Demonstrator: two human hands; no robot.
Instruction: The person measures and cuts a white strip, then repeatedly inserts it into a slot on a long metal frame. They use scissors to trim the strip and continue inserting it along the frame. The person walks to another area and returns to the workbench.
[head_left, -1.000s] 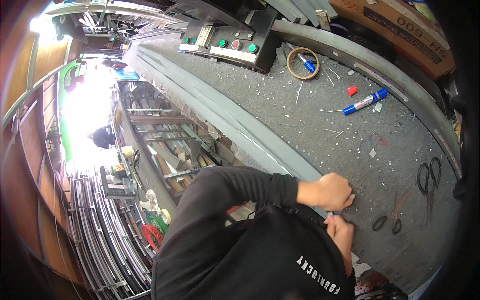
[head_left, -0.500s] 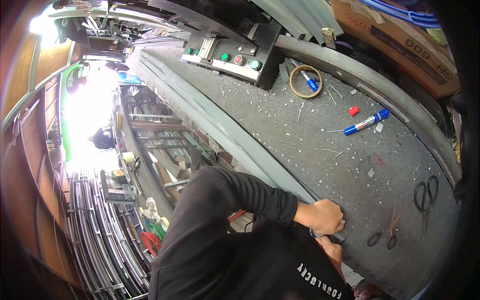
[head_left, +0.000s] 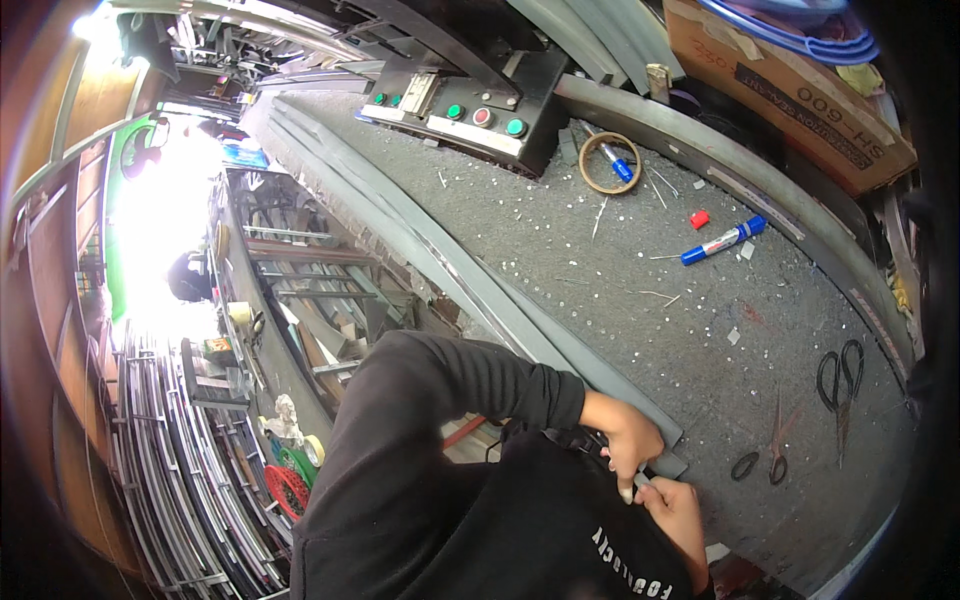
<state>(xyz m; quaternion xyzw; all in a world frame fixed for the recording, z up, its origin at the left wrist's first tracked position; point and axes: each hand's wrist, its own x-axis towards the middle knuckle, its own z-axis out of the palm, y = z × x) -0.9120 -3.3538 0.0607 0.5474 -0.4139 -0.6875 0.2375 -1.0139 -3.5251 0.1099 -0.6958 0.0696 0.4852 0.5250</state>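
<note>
Two long grey profile bars (head_left: 560, 345) lie side by side along the bench's near edge, their ends by my hands. My left hand (head_left: 625, 432) comes over the bars from the left with its fingers curled down at the nearer bar's end; what they grip is hidden. Just below it, my right hand (head_left: 677, 508) is closed, thumb and fingers pinching a small pale grey piece (head_left: 642, 481). The fingertips of both hands nearly meet at this piece. Its full shape is covered by the fingers.
On the grey bench lie two pairs of scissors (head_left: 842, 385) (head_left: 777, 455), a blue-white marker (head_left: 722, 240), a red cap (head_left: 699, 219) and a tape roll (head_left: 610, 163) around another marker. A button control box (head_left: 470, 125) stands behind; a cardboard box (head_left: 790, 100) is far right. Metal lengths (head_left: 180, 470) fill the left.
My left hand has turned so its fingers point down, and my right hand shows more fully. The bar ends, covered before, are now visible. The view has shifted slightly.
</note>
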